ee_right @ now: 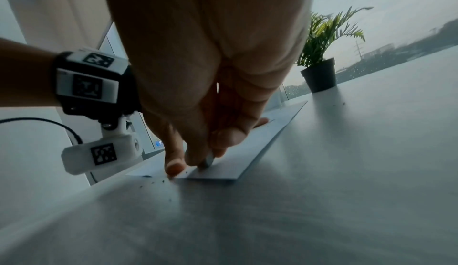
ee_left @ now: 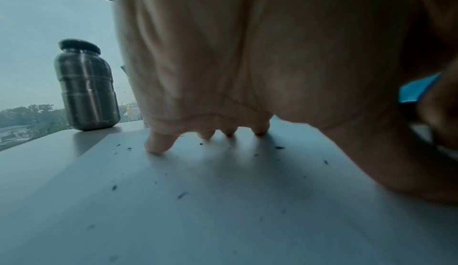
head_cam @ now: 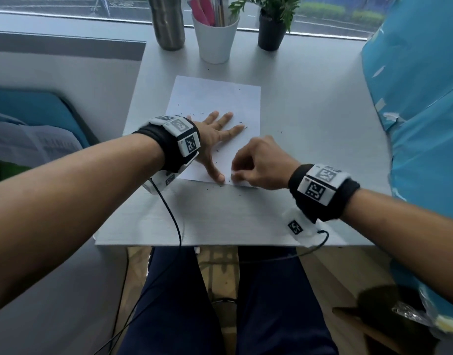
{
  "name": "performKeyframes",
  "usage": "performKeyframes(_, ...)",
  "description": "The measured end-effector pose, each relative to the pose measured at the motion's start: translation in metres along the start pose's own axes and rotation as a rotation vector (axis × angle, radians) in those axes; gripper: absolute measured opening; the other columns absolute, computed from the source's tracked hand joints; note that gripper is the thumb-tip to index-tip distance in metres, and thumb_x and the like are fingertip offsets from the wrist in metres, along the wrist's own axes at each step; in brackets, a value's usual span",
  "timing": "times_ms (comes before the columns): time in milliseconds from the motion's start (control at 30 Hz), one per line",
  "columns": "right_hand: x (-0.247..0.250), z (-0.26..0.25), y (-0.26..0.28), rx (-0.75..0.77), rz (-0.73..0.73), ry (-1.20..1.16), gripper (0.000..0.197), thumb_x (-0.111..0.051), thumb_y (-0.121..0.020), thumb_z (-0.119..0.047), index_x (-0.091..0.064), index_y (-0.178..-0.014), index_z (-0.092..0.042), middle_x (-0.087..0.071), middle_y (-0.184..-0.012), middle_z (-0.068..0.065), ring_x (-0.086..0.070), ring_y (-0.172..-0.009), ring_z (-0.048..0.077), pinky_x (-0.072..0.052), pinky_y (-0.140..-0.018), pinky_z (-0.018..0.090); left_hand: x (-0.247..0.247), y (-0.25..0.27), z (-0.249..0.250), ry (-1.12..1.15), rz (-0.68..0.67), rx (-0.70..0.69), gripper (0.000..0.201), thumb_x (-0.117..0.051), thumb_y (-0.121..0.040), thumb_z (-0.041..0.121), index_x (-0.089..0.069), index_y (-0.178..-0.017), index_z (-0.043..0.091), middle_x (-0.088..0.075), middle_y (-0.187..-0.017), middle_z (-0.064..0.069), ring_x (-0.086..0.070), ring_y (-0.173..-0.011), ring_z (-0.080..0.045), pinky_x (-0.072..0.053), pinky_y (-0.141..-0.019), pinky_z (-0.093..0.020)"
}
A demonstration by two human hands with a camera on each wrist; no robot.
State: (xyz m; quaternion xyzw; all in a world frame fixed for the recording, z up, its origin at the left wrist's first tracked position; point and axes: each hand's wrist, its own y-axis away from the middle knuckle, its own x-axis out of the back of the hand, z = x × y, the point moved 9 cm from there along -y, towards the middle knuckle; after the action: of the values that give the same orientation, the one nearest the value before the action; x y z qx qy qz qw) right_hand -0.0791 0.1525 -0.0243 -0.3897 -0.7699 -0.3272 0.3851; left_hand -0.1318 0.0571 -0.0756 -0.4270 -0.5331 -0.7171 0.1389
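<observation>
White sheet of paper [head_cam: 215, 98] lies centre frame on grey table [head_cam: 310, 124] | left hand [head_cam: 212, 134] flat on it, fingers spread | right hand [head_cam: 261, 162] pinches small object [ee_right: 207, 162] against sheet's lower edge | dark specks [ee_left: 182, 195] scattered around

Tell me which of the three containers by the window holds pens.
The white cup in the middle; the steel bottle left of it is closed, the black pot to its right holds a plant.
</observation>
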Motion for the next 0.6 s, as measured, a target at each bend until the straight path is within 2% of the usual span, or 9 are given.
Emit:
performKeyframes(67, 0.016, 0.009, -0.011, -0.028, 0.039, 0.007, 0.008, -0.077, -0.076, -0.018, -0.079, -0.083, -0.015, -0.073, -0.074, -0.004, -0.063, -0.064, 0.005, -0.044, -0.060, 0.003, 0.000, 0.001, 0.001, -0.010, -0.002, 0.000, 0.145, -0.077, -0.047, 0.079, 0.029, -0.143, 0.049, 0.039, -0.152, 0.013, 0.030, -0.144, -0.018, -0.001, -0.112, -0.070)
performKeyframes(100, 0.031, 0.020, -0.023, -0.065, 0.108, 0.003, 0.010, -0.078, -0.076, -0.019, -0.079, -0.084, -0.015, -0.074, -0.076, -0.002, -0.064, -0.066, 0.006, -0.045, -0.063, 0.005, 0.001, 0.002, 0.002, -0.013, -0.006, -0.002, 0.145, -0.077, -0.049, 0.077, 0.028, -0.144, 0.047, 0.039, -0.153, 0.012, 0.030, -0.144, -0.019, -0.001, -0.112, -0.070)
performKeyframes(167, 0.052, 0.038, -0.040, -0.120, 0.204, 0.006, 0.014, -0.079, -0.074, -0.023, -0.079, -0.085, -0.015, -0.075, -0.078, 0.001, -0.067, -0.071, 0.011, -0.051, -0.072, 0.015, 0.002, 0.003, 0.003, -0.005, -0.013, 0.000, 0.144, -0.077, -0.050, 0.075, 0.027, -0.145, 0.045, 0.039, -0.153, 0.011, 0.030, -0.144, -0.020, -0.001, -0.112, -0.070)
performKeyframes(233, 0.048, 0.040, -0.039, -0.124, 0.192, 0.022, 0.012, -0.078, -0.074, -0.022, -0.079, -0.084, -0.015, -0.073, -0.074, -0.001, -0.067, -0.071, 0.011, -0.054, -0.077, 0.022, 0.002, 0.001, 0.003, -0.002, -0.010, -0.004, 0.145, -0.077, -0.049, 0.076, 0.027, -0.145, 0.045, 0.039, -0.153, 0.011, 0.030, -0.144, -0.020, -0.001, -0.111, -0.071)
performKeyframes(300, 0.028, 0.028, -0.021, -0.084, 0.103, 0.026, 0.007, -0.077, -0.074, -0.018, -0.078, -0.081, -0.016, -0.072, -0.071, -0.004, -0.064, -0.065, 0.006, -0.052, -0.069, 0.016, 0.002, 0.000, 0.000, -0.007, -0.009, -0.007, 0.147, -0.078, -0.047, 0.077, 0.028, -0.144, 0.046, 0.039, -0.153, 0.012, 0.030, -0.144, -0.020, -0.001, -0.111, -0.071)
performKeyframes(367, 0.011, 0.021, -0.006, -0.053, -0.031, 0.040, 0.005, -0.078, -0.074, -0.019, -0.078, -0.079, -0.019, -0.072, -0.070, -0.008, -0.061, -0.059, -0.001, -0.043, -0.059, 0.003, 0.000, 0.001, 0.000, -0.010, -0.012, -0.013, 0.147, -0.078, -0.046, 0.077, 0.029, -0.143, 0.047, 0.039, -0.152, 0.013, 0.031, -0.143, -0.019, 0.000, -0.111, -0.071)
performKeyframes(400, 0.014, 0.020, -0.008, -0.050, -0.054, 0.056, 0.006, -0.079, -0.073, -0.020, -0.078, -0.079, -0.019, -0.072, -0.069, -0.008, -0.060, -0.058, -0.001, -0.040, -0.057, 0.002, 0.000, 0.001, 0.001, -0.015, -0.012, -0.014, 0.147, -0.078, -0.046, 0.077, 0.028, -0.143, 0.047, 0.040, -0.152, 0.013, 0.031, -0.143, -0.018, 0.000, -0.111, -0.070)
performKeyframes(533, 0.052, 0.040, -0.043, -0.085, 0.173, 0.026, 0.013, -0.079, -0.073, -0.023, -0.079, -0.083, -0.015, -0.074, -0.076, 0.001, -0.059, -0.063, 0.005, -0.036, -0.057, -0.002, 0.002, 0.004, 0.004, -0.033, -0.021, -0.004, 0.144, -0.078, -0.051, 0.075, 0.028, -0.145, 0.044, 0.040, -0.152, 0.011, 0.030, -0.144, -0.020, -0.001, -0.112, -0.070)
performKeyframes(600, 0.041, 0.036, -0.037, -0.082, 0.163, 0.025, 0.009, -0.078, -0.074, -0.021, -0.078, -0.081, -0.016, -0.071, -0.070, -0.003, -0.057, -0.058, 0.002, -0.037, -0.058, -0.002, 0.002, 0.003, 0.004, -0.037, -0.016, -0.005, 0.145, -0.078, -0.051, 0.075, 0.028, -0.145, 0.044, 0.039, -0.153, 0.011, 0.030, -0.144, -0.020, -0.002, -0.112, -0.070)
